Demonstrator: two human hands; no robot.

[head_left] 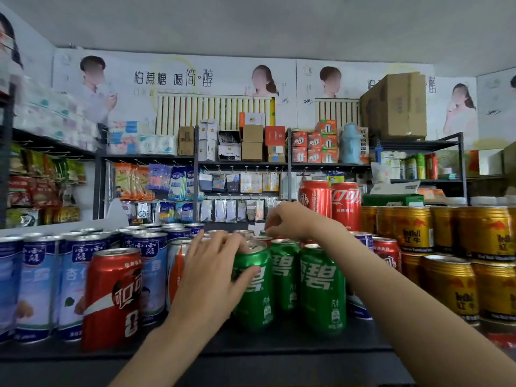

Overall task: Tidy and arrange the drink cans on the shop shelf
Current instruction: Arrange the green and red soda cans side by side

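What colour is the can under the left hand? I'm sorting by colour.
Green can, head view.

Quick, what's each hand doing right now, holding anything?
Left hand: grips the front green drink can near its top.
Right hand: fingers curled over the cans behind; whether it holds one cannot be told.

The front cans (254, 289) are bright green with white writing. A red can (111, 300) with a white swirl stands to the left. The cans (36, 283) beside it are pale blue and white with dark blue tops. The cans (446, 286) on the right are gold with red marks. The shelf (251, 347) is black.
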